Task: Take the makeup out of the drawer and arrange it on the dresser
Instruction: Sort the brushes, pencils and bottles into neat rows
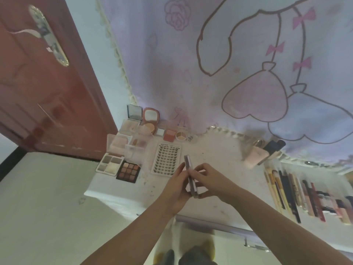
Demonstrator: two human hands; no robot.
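Observation:
Both hands hold a slim, flat makeup case (188, 163) on edge above the white dresser top (215, 153). My left hand (176, 185) grips its left side and my right hand (207, 179) pinches its right side. On the dresser's left lie a false-lash tray (166, 159), a dark nine-pan eyeshadow palette (128, 172), a four-pan palette (109, 164), clear cases, open compacts (150, 119) and small blush pots (170, 135). A row of brushes, pencils and lip tubes (305, 196) lies at the right. The drawer front (219, 225) shows below the dresser edge.
A pink bottle (255, 155) and a dark tube (274, 147) lie at the back right. A pink cartoon cloth (229, 64) hangs behind the dresser. A red-brown door (47, 83) stands at the left, with pale floor (47, 207) beside the dresser.

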